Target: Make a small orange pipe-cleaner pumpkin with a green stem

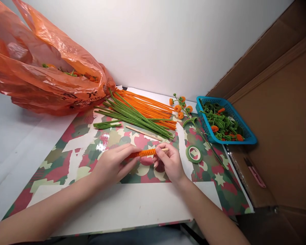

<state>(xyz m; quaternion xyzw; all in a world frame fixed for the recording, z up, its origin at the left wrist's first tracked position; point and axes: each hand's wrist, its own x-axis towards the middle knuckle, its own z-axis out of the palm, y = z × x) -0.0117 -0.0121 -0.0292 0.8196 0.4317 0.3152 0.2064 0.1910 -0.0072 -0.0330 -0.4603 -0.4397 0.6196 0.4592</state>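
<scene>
An orange pipe cleaner (147, 152) is coiled tightly around a thin wooden stick (165, 149), held level between my two hands. My left hand (114, 160) is closed on the left part of the coil, and its fingers hide that end. With thumb and fingers, my right hand (169, 160) pinches the stick at the coil's right end; the stick's tip pokes out beyond. Just past my hands lies a second wooden stick (143, 133). Beyond it, green pipe cleaners (140, 117) lie in a bundle across orange pipe cleaners (150, 103).
An orange plastic bag (66, 85) stands at the back left. At the right sits a blue basket (231, 141) of green and orange pieces. Green tape (193, 154), a stem with orange flowers (180, 109), folded green pieces (107, 125) and a pink cutter (256, 175) lie around.
</scene>
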